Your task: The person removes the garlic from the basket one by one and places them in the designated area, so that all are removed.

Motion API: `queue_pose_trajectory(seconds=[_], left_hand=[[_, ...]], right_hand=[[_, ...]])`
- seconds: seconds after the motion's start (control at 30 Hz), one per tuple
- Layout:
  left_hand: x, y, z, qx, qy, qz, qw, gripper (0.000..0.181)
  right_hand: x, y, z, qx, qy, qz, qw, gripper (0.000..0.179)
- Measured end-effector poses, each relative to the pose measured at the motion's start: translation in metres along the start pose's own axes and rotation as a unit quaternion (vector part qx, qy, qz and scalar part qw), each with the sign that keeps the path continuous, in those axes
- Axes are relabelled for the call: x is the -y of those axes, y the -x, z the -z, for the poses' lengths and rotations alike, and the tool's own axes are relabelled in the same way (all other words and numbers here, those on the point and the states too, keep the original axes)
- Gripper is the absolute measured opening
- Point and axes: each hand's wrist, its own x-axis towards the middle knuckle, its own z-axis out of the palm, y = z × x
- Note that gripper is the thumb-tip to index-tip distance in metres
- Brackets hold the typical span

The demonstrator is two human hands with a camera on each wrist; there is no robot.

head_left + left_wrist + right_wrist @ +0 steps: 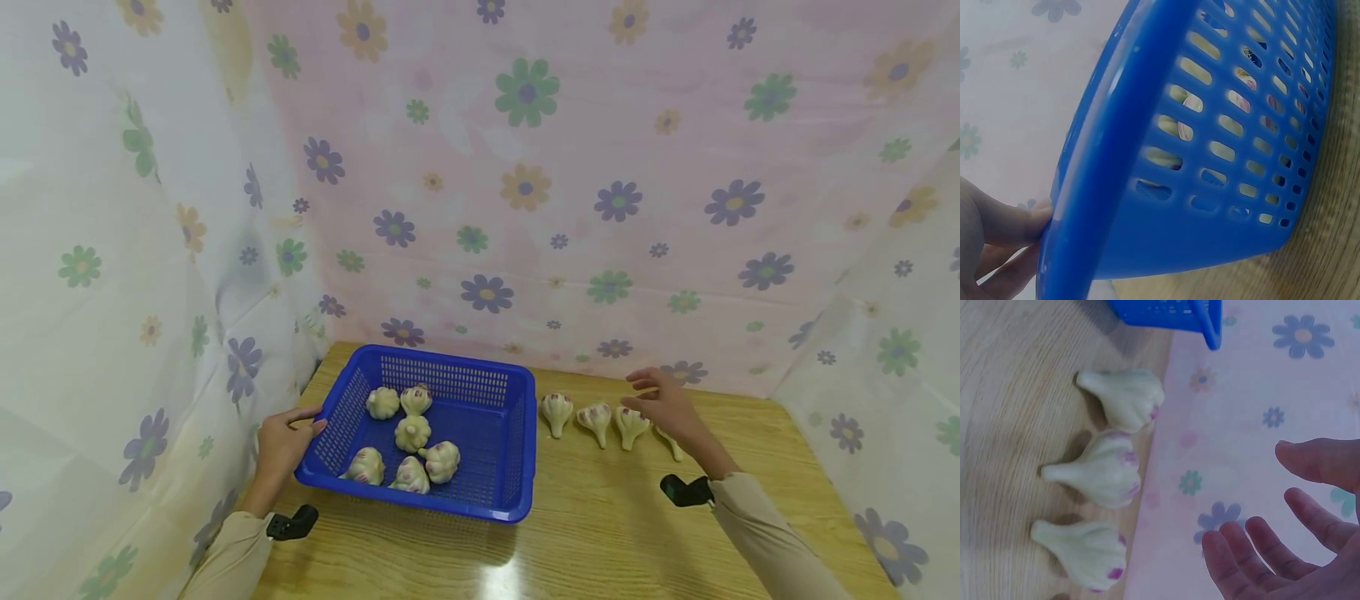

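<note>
A blue plastic basket (480,508) with slotted walls holds several garlic bulbs (412,433), gathered towards its left side. My left hand (281,442) pinches the basket's left rim; in the left wrist view the thumb (1019,225) lies against the rim (1107,137). To the right of the basket, more garlic bulbs lie in a row, among them one near the basket (557,411) and one beside my fingers (632,423). Over the row's right end hovers my right hand (671,410), fingers spread and holding nothing. It partly hides the last bulb (671,443).
Everything rests on a wood-grain table (585,533). A flowered cloth (570,208) rises behind the table and along both sides, close to the left hand. A black device (294,523) sits at the left wrist and another (686,491) at the right.
</note>
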Motion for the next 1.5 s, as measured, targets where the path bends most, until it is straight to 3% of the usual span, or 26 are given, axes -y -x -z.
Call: queue_pose_trajectory(seconds=[0.37, 1.0, 1.5], left_hand=[[-0.001, -0.001, 0.000, 0.006, 0.008, 0.000, 0.9999, 0.029], [-0.001, 0.000, -0.001, 0.003, 0.017, 0.006, 0.9998, 0.029], [-0.001, 0.000, 0.000, 0.007, 0.021, 0.012, 0.9997, 0.030]], right_hand=[[0.030, -0.006, -0.022, 0.035, 0.001, 0.033, 0.9989, 0.038], [0.069, -0.022, -0.069, 0.111, -0.005, 0.111, 0.9877, 0.025], [0.087, -0.039, -0.114, 0.215, -0.034, 0.172, 0.9608, 0.022]])
